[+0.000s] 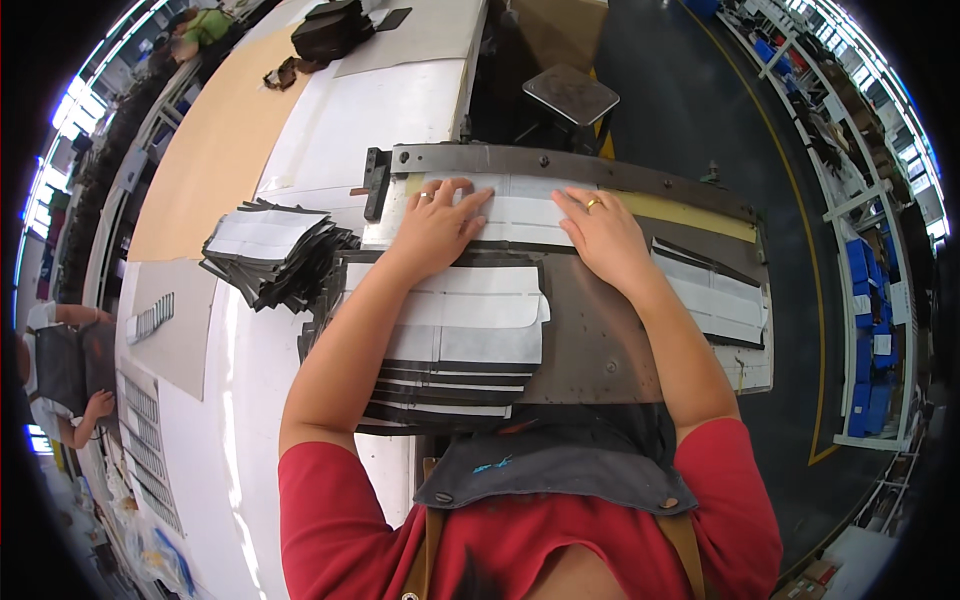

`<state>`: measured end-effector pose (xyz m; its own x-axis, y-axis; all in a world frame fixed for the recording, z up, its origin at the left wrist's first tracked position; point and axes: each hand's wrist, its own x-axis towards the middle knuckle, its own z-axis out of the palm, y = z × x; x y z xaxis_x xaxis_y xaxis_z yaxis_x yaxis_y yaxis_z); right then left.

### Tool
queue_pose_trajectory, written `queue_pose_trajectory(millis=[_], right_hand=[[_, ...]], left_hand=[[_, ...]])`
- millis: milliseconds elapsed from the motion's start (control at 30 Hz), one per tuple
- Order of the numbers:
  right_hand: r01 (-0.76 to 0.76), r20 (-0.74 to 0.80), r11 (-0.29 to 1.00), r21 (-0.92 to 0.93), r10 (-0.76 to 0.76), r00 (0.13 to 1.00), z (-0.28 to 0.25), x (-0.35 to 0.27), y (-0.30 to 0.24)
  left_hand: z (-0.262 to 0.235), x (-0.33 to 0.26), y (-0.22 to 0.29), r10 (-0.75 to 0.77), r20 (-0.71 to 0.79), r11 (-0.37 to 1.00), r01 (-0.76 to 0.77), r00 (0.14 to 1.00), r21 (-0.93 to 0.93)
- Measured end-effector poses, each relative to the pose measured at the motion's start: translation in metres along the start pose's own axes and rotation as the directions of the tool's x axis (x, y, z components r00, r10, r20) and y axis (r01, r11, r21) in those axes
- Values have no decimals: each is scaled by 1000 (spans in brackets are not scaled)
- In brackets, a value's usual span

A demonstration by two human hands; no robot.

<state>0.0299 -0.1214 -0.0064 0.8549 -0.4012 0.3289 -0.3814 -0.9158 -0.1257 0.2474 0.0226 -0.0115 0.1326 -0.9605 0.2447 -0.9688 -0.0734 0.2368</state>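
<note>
A white-faced piece with dark edges lies on the metal bed of a bench device, its far side at a long steel bar. My left hand rests flat on the left part of this piece, fingers spread, a ring on one finger. Flat on its right part lies my right hand, fingers stretched forward, also with a ring. Neither hand grips anything. Under my left forearm, nearer to me, sits a thick stack of white-faced, black-edged sheets.
Left of the device, a fanned pile of similar sheets stands on the white table. More narrow white-faced pieces lie on the bed's right side. Beyond the bar are a stool and a black bag. A person is at far left.
</note>
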Motion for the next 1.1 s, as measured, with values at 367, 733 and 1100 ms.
queue_pose_trajectory(millis=[367,733,1100], right_hand=[[153,-68,982,114,-146,987,7,46,-1],[247,-70,965,93,-241,968,54,105,-56],[198,-30,975,-102,-202,979,23,63,-6]], left_hand=[[-2,-3,1,11,-13,1000,-11,1000,9],[9,5,-25,-136,-280,991,127,950,-51],[5,2,-15,-106,-214,932,172,971,320]])
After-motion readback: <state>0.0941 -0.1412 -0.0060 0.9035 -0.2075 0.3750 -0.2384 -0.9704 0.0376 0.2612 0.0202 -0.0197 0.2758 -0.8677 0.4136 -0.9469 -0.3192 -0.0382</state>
